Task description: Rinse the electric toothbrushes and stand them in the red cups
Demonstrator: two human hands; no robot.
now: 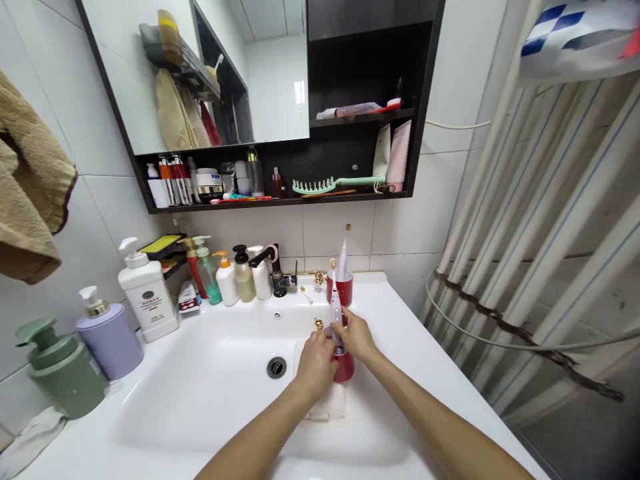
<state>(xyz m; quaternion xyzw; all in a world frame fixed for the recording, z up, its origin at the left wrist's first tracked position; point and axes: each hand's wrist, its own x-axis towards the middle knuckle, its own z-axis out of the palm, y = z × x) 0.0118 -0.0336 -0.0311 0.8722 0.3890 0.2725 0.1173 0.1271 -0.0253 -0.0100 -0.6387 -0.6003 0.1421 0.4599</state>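
Observation:
My right hand point(357, 335) has its fingers closed round a pale electric toothbrush point(336, 312), which stands upright with its brush head at the top. The brush's lower end is in or just over the nearer red cup point(345, 370). Wrapped against that cup's left side is my left hand point(316, 363); its fingertips are partly hidden. A folded white cloth point(330, 405) lies beneath the cup at the basin's right side. Just behind, a second red cup point(344, 292) holds a pale pointed object point(343, 261). Two gold ornaments show beside the cups, one a gold figure point(319, 277).
A small brush head point(307, 295) lies on the sink's back ledge, right of the black faucet point(280, 273). Several pump bottles point(245, 275) line the back left. The cabinet shelf point(280, 200) hangs above, and pipes point(500, 220) run along the right wall.

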